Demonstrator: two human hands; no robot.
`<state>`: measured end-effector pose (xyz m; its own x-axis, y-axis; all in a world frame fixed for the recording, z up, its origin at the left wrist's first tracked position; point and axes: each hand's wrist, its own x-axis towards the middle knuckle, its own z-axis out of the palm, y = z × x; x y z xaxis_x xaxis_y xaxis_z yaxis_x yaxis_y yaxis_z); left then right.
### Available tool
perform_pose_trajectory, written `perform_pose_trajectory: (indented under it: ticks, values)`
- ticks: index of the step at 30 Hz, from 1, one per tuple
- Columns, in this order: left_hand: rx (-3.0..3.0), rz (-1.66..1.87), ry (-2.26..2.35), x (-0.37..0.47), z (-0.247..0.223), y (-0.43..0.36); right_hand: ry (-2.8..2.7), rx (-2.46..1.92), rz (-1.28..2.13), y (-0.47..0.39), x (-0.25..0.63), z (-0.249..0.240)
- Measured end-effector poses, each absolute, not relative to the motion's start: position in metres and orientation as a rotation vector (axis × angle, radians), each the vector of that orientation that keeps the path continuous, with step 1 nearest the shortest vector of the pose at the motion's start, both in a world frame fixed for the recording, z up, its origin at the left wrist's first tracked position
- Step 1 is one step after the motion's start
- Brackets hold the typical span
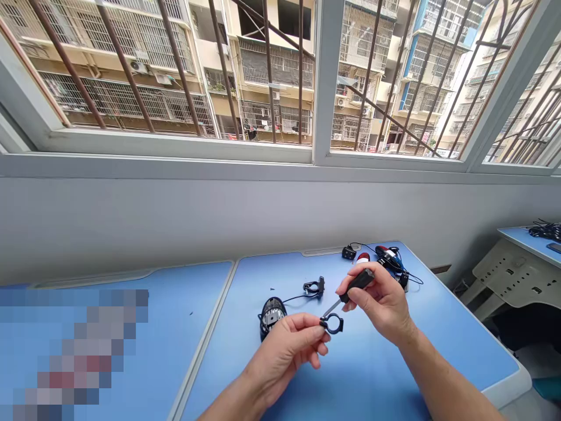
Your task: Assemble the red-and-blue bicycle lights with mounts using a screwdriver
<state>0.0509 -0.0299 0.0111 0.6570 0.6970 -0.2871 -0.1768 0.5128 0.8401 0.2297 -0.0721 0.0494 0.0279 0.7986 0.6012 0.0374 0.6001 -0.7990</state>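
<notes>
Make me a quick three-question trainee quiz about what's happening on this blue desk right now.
1. True or false: the right hand holds a black-handled screwdriver.
2. What does the left hand pinch? A) a red cap B) a small black ring clamp C) a cable plug
3. Where does the round black lamp lie relative to the left hand?

Key
1. True; its tip points at the clamp.
2. B.
3. On the blue desk just beyond it, toward the wall, with a thin cable running off it.
</notes>
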Motion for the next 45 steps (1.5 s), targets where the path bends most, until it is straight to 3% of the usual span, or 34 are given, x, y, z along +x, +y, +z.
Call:
perform_pose_trajectory:
  ticks: [23, 45]
  values:
    - [1.156, 0.721, 0.693, 0.0510, 0.0164, -0.0328, -1.296, -0.843, 0.537, -0.0716, 0.2269, 0.0489]
    - [0.803, 0.695, 0.641, 0.0538, 0.0092, -0.0311, -1.291, -0.866, 0.439, -0.0721, 0.2240, 0.0454]
